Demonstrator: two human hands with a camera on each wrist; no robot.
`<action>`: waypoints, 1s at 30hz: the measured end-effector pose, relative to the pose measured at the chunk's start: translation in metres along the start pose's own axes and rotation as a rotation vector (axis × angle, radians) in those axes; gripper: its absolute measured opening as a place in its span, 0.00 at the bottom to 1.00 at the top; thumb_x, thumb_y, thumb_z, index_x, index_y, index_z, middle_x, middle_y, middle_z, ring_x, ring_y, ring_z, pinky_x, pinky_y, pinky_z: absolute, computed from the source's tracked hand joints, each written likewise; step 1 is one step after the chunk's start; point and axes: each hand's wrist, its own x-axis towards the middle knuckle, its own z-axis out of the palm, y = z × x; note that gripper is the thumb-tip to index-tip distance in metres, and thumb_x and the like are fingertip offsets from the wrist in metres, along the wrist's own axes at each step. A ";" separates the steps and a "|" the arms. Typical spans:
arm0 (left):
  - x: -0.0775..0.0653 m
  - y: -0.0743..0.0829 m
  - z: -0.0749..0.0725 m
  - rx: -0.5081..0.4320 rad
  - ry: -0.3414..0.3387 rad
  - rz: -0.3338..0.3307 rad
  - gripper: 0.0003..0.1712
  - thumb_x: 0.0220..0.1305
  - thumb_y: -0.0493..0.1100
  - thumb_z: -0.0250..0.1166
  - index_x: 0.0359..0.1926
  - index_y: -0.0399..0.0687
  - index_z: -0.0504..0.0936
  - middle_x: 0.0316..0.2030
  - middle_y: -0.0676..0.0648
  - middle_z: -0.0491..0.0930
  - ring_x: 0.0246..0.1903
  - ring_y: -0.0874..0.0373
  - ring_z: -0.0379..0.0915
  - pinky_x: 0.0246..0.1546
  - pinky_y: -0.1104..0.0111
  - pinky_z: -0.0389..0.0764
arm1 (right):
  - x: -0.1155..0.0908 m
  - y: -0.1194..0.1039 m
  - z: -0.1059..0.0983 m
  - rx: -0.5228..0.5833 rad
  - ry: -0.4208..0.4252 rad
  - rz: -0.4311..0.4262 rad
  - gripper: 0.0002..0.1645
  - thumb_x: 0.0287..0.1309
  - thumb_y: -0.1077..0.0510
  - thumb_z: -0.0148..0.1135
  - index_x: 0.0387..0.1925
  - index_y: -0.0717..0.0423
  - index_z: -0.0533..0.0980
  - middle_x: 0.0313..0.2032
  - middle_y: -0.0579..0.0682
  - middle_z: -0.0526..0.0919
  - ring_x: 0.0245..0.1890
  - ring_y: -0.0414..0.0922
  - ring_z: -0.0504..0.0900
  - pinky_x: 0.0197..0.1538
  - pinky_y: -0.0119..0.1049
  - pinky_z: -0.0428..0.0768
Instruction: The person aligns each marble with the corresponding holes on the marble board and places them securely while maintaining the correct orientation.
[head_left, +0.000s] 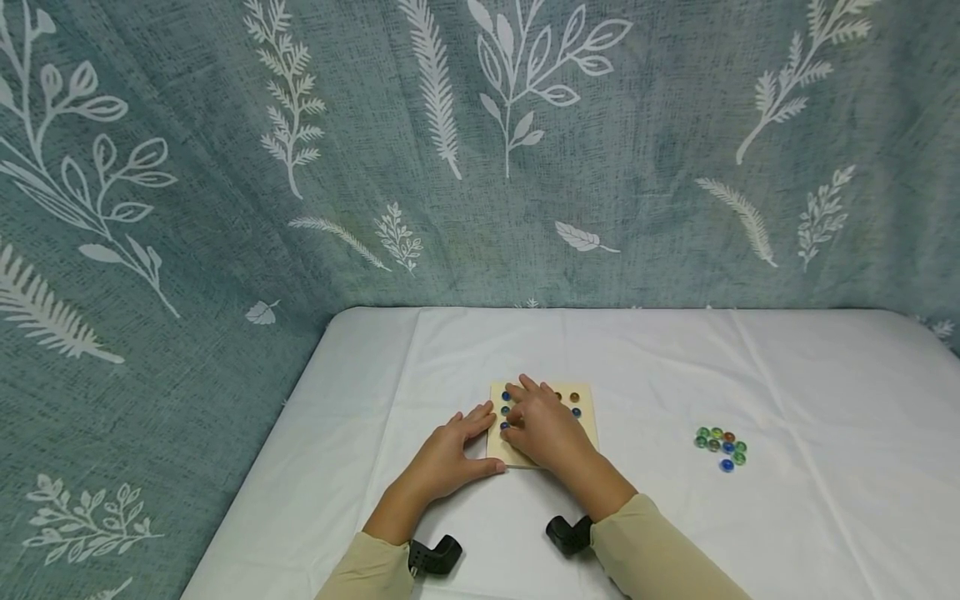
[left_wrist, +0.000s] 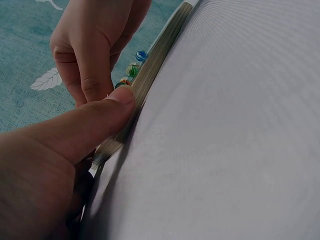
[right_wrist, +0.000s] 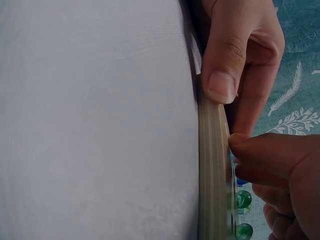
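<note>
Several marbles point(head_left: 728, 447) just chilling right of the board point(head_left: 506, 450), left hand point(head_left: 453, 457) on its near-left corner, thumb splayed from fingers; right hand point(head_left: 553, 429) over it, can't tell if pinching.

The head view looks forward and down from farthest off, over the pale, square wooden board point(head_left: 506, 448) toward the teal, leaf-printed fabric curtain point(head_left: 660, 167) behind it. Both wrist views look from close and low beside the board's near edge, turned sideways, sharing that edge, the bare left hand point(left_wrist: 50, 150) and right hand point(right_wrist: 285, 167).
</note>
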 end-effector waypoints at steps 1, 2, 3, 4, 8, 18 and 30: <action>0.000 0.000 0.000 -0.002 0.001 -0.003 0.45 0.55 0.62 0.72 0.71 0.53 0.69 0.74 0.58 0.59 0.71 0.33 0.52 0.69 0.39 0.58 | -0.001 0.001 -0.001 0.005 -0.002 -0.001 0.12 0.53 0.52 0.74 0.36 0.55 0.88 0.68 0.52 0.72 0.74 0.56 0.59 0.72 0.58 0.62; 0.000 0.001 0.000 -0.003 0.000 -0.004 0.46 0.55 0.62 0.72 0.71 0.53 0.69 0.74 0.58 0.59 0.72 0.33 0.52 0.69 0.40 0.59 | -0.002 0.001 -0.004 0.018 -0.002 -0.002 0.12 0.53 0.52 0.74 0.37 0.55 0.88 0.68 0.52 0.72 0.74 0.55 0.59 0.72 0.57 0.61; 0.000 0.001 0.000 -0.002 0.001 -0.007 0.46 0.55 0.62 0.72 0.71 0.53 0.69 0.74 0.58 0.58 0.72 0.33 0.52 0.69 0.40 0.59 | -0.002 0.003 -0.006 0.030 -0.002 -0.003 0.13 0.54 0.52 0.73 0.38 0.56 0.88 0.68 0.52 0.71 0.74 0.55 0.59 0.73 0.57 0.60; 0.000 0.001 0.001 -0.001 0.002 -0.007 0.46 0.55 0.62 0.72 0.71 0.53 0.69 0.74 0.58 0.59 0.72 0.33 0.52 0.69 0.40 0.59 | -0.003 0.005 -0.010 0.046 -0.001 0.001 0.13 0.54 0.52 0.73 0.38 0.56 0.87 0.68 0.52 0.71 0.74 0.54 0.58 0.73 0.57 0.59; 0.001 0.003 0.001 0.004 0.002 -0.021 0.46 0.54 0.60 0.73 0.71 0.54 0.68 0.74 0.58 0.59 0.72 0.35 0.52 0.70 0.41 0.59 | -0.009 0.019 -0.030 0.115 0.026 0.032 0.16 0.57 0.50 0.70 0.42 0.56 0.87 0.69 0.51 0.70 0.74 0.55 0.58 0.73 0.60 0.57; 0.001 0.000 0.002 0.012 0.019 -0.020 0.46 0.53 0.59 0.74 0.71 0.53 0.69 0.74 0.58 0.59 0.73 0.36 0.52 0.71 0.43 0.58 | -0.046 0.103 -0.096 0.240 0.082 0.247 0.29 0.60 0.41 0.66 0.50 0.59 0.83 0.73 0.52 0.63 0.76 0.55 0.52 0.68 0.65 0.61; 0.000 0.001 0.004 0.002 0.015 -0.028 0.47 0.52 0.60 0.74 0.71 0.54 0.68 0.74 0.59 0.58 0.73 0.36 0.51 0.71 0.44 0.58 | -0.101 0.184 -0.125 0.273 0.029 0.413 0.40 0.62 0.33 0.59 0.56 0.64 0.78 0.74 0.58 0.57 0.75 0.65 0.48 0.67 0.71 0.52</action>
